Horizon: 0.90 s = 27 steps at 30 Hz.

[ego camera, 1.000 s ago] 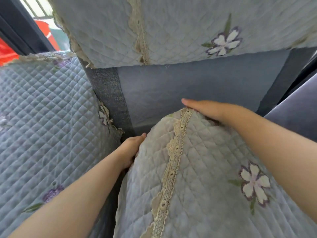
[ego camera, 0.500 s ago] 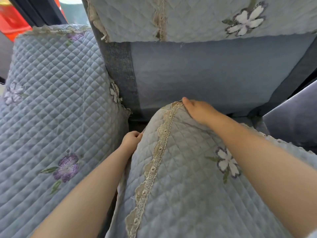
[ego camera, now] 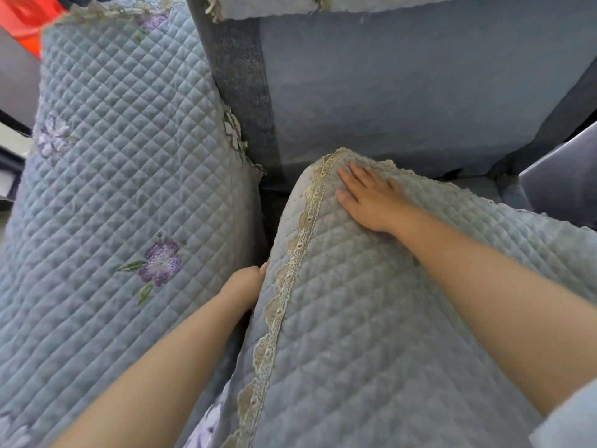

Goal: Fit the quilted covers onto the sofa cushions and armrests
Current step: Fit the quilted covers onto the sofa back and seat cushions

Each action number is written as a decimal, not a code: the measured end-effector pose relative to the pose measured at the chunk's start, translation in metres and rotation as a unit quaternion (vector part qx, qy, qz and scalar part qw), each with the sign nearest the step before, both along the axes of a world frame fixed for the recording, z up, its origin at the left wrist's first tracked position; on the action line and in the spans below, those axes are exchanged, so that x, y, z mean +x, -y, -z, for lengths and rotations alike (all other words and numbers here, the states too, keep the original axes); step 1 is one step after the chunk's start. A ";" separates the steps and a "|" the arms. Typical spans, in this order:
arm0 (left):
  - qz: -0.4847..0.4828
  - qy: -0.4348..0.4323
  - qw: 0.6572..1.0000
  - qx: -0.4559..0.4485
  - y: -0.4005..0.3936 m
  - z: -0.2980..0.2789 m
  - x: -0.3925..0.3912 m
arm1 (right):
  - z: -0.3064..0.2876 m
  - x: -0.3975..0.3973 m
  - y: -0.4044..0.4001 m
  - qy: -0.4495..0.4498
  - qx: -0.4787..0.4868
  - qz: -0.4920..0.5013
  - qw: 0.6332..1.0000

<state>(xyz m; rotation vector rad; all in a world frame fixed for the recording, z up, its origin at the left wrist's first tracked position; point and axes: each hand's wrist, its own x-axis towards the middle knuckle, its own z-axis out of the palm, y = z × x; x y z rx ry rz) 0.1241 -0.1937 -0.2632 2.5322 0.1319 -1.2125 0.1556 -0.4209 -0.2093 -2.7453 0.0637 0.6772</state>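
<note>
A blue-grey quilted cover [ego camera: 371,318] with a beige lace strip lies over the seat cushion in front of me. My right hand [ego camera: 368,198] rests flat on its far corner, fingers straight and spread. My left hand [ego camera: 245,282] is down in the gap between this cushion and the armrest, its fingers curled against the cover's left edge; its fingertips are hidden. The armrest at the left wears a matching quilted cover [ego camera: 122,189] with purple flowers.
The bare blue back cushion [ego camera: 403,85] stands behind the seat, with another quilted cover's edge [ego camera: 323,4] hanging over its top. A dark grey sofa panel [ego camera: 242,92] separates back and armrest. A second bare cushion [ego camera: 562,176] shows at the right.
My right hand has gone from gripping the cover's far corner to lying flat on it. My left hand has slid back toward me along the gap. The view has tilted down.
</note>
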 end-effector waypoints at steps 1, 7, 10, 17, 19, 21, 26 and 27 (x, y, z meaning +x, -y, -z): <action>0.047 0.033 0.998 0.035 0.000 -0.024 -0.017 | 0.001 0.004 -0.008 -0.016 -0.013 0.014 1.000; 0.080 0.069 0.988 0.116 -0.054 -0.056 -0.078 | -0.008 -0.063 -0.070 0.064 -0.032 0.022 0.997; 0.110 -0.007 0.980 0.164 -0.087 -0.075 -0.106 | -0.025 -0.105 -0.078 0.080 0.001 -0.020 0.997; 0.138 -0.180 0.913 0.339 -0.191 -0.108 -0.171 | -0.045 -0.195 -0.144 0.101 0.022 -0.216 0.971; 0.148 -0.218 0.913 0.312 -0.202 -0.115 -0.189 | -0.050 -0.204 -0.152 0.098 0.009 -0.197 0.975; 0.133 -0.227 0.921 0.288 -0.200 -0.124 -0.202 | -0.055 -0.208 -0.153 0.099 -0.009 -0.183 0.978; 0.122 -0.244 0.927 0.259 -0.207 -0.125 -0.268 | -0.060 -0.260 -0.163 0.118 -0.006 -0.199 0.973; 0.120 -0.251 0.928 0.248 -0.209 -0.121 -0.290 | -0.058 -0.275 -0.165 0.136 0.006 -0.215 0.967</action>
